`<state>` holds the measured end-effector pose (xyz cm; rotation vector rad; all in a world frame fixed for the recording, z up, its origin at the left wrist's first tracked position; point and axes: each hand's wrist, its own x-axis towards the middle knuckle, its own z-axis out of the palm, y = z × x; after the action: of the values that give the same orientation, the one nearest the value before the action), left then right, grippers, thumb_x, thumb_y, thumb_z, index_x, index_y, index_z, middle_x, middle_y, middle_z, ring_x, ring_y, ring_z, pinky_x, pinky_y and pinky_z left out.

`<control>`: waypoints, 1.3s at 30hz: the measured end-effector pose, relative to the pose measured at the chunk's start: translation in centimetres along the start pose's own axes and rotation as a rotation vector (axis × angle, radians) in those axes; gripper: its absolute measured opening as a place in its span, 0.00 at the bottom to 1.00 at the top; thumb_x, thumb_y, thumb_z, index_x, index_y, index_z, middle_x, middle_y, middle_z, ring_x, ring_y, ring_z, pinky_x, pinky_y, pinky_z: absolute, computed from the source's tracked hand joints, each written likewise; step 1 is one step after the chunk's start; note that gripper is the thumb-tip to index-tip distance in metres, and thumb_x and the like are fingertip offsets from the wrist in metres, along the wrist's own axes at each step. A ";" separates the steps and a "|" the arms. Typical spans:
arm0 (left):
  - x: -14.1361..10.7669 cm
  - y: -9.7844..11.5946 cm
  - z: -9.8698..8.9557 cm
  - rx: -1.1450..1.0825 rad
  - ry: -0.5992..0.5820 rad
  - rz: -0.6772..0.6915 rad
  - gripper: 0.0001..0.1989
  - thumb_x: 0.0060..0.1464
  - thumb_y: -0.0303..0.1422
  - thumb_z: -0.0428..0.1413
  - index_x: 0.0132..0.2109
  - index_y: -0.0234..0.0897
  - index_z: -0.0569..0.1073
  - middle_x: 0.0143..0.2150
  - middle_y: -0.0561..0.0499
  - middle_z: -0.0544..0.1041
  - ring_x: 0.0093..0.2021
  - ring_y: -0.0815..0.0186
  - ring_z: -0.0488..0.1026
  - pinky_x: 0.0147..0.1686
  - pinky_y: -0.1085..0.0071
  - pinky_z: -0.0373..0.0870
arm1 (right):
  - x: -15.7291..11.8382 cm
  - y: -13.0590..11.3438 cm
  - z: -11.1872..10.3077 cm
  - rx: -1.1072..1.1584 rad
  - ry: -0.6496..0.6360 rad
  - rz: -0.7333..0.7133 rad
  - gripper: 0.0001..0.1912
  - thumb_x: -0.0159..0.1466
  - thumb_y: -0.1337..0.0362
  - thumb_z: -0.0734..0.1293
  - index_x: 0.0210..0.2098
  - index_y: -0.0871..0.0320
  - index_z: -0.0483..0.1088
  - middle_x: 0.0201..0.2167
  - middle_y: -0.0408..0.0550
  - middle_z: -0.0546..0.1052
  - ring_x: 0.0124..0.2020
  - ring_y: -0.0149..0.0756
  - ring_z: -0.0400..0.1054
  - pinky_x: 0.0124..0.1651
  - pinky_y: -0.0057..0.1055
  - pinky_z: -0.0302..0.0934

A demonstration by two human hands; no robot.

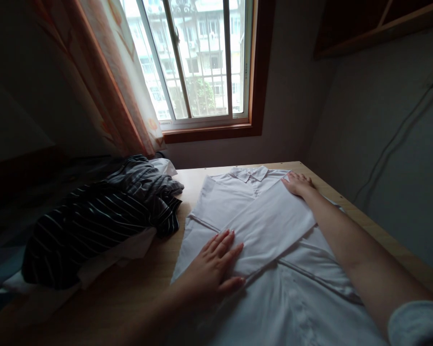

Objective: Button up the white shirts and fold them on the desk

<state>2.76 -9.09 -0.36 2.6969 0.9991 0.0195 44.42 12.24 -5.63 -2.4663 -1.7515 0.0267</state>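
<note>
A white collared shirt (270, 226) lies on the light wooden table, its collar toward the window and one sleeve folded diagonally across the front. My left hand (216, 266) rests palm down on the lower left end of that sleeve, fingers spread. Up at the shoulder on the right, my right hand (299, 183) lies on the shirt near the folded edge, its fingers apart and flat on the cloth. Neither hand grips the fabric. Below the folded sleeve, the shirt's lower part runs toward me with soft wrinkles.
A heap of black striped clothes (94, 226) with white cloth under it lies on the left of the wooden table (159, 274). Behind the table are a window (205, 62) and an orange patterned curtain (111, 72). A cable (386, 149) hangs along the right wall.
</note>
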 end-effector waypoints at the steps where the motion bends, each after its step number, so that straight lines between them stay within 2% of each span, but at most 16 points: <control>1: 0.0 0.0 0.0 0.000 0.005 0.003 0.38 0.60 0.57 0.45 0.70 0.44 0.54 0.74 0.45 0.44 0.73 0.50 0.42 0.69 0.51 0.45 | 0.1 0.1 0.1 0.001 0.001 0.000 0.38 0.68 0.45 0.45 0.69 0.59 0.52 0.72 0.52 0.49 0.70 0.52 0.44 0.68 0.56 0.39; 10: -0.1 -0.1 0.1 0.002 -0.002 -0.001 0.38 0.60 0.57 0.45 0.71 0.45 0.54 0.74 0.46 0.43 0.73 0.50 0.42 0.70 0.51 0.44 | 0.9 0.3 0.4 0.005 -0.007 0.012 0.37 0.68 0.45 0.43 0.70 0.57 0.50 0.72 0.50 0.48 0.72 0.47 0.40 0.69 0.61 0.31; 18: -0.1 -0.2 0.2 -0.004 0.000 0.003 0.38 0.60 0.58 0.45 0.71 0.45 0.53 0.74 0.46 0.44 0.73 0.50 0.42 0.70 0.51 0.44 | 0.5 0.1 0.0 0.004 0.004 0.008 0.36 0.69 0.46 0.44 0.70 0.56 0.51 0.72 0.52 0.48 0.72 0.48 0.39 0.68 0.59 0.33; 21: 0.0 -0.2 0.2 -0.003 -0.001 -0.008 0.38 0.60 0.58 0.44 0.71 0.46 0.53 0.74 0.47 0.44 0.73 0.51 0.41 0.70 0.51 0.43 | 0.2 0.0 0.0 -0.007 0.051 -0.007 0.35 0.69 0.47 0.45 0.69 0.56 0.53 0.72 0.51 0.50 0.72 0.47 0.38 0.69 0.59 0.30; 25: 0.0 -0.1 0.2 -0.008 0.011 -0.019 0.37 0.60 0.58 0.45 0.71 0.48 0.53 0.74 0.48 0.45 0.73 0.52 0.43 0.70 0.52 0.44 | -0.5 -0.4 0.3 -0.020 0.155 -0.015 0.35 0.69 0.50 0.47 0.69 0.63 0.52 0.71 0.56 0.52 0.72 0.47 0.38 0.70 0.54 0.29; 28: 0.1 0.0 0.1 -0.005 0.011 -0.029 0.38 0.60 0.58 0.45 0.71 0.48 0.53 0.74 0.48 0.45 0.73 0.53 0.43 0.70 0.53 0.44 | -1.9 -1.0 0.3 -0.029 0.152 -0.042 0.35 0.69 0.50 0.48 0.68 0.66 0.52 0.70 0.58 0.53 0.72 0.47 0.39 0.70 0.50 0.31; 32: 0.2 0.0 0.1 0.001 -0.004 -0.032 0.39 0.60 0.58 0.44 0.71 0.43 0.51 0.74 0.46 0.46 0.73 0.54 0.42 0.70 0.54 0.43 | -5.0 -2.3 0.0 -0.026 0.048 -0.097 0.36 0.69 0.49 0.48 0.68 0.68 0.53 0.70 0.61 0.53 0.71 0.47 0.43 0.70 0.44 0.37; 35: 0.2 -0.1 0.5 -0.001 0.020 -0.036 0.42 0.59 0.58 0.46 0.72 0.39 0.48 0.74 0.45 0.46 0.73 0.54 0.42 0.70 0.55 0.43 | -8.0 -3.5 -0.4 -0.007 -0.014 -0.180 0.37 0.69 0.47 0.47 0.68 0.66 0.52 0.70 0.61 0.52 0.71 0.48 0.44 0.70 0.44 0.39; 39: 0.3 -0.3 0.9 -0.017 0.057 -0.043 0.45 0.57 0.57 0.50 0.72 0.39 0.46 0.74 0.43 0.47 0.73 0.54 0.43 0.70 0.56 0.45 | -11.8 -5.0 -0.7 0.006 -0.032 -0.298 0.37 0.69 0.44 0.47 0.69 0.60 0.52 0.71 0.58 0.51 0.72 0.47 0.42 0.70 0.47 0.38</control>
<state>2.82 -8.88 -1.30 2.6722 1.0683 0.0968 35.90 2.64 -5.02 -2.1857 -2.1082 0.0455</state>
